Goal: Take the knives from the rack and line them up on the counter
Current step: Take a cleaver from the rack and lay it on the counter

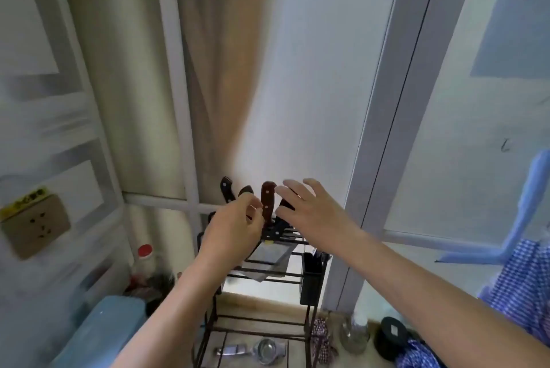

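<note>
A black wire rack stands on the counter against the window. Several knives stick up from its top. A black-handled knife is at the left, a dark brown handle beside it, a red-brown handle in the middle, and another black handle leans low at the right. Broad blades show through the wires below. My left hand is in front of the handles, fingers curled, thumb and finger close to the red-brown handle, holding nothing. My right hand hovers open just right of that handle.
A black utensil cup hangs on the rack's right side. On the counter lie a metal strainer, a glass jar, a black lid and checked cloth. A red-capped bottle and blue box sit left.
</note>
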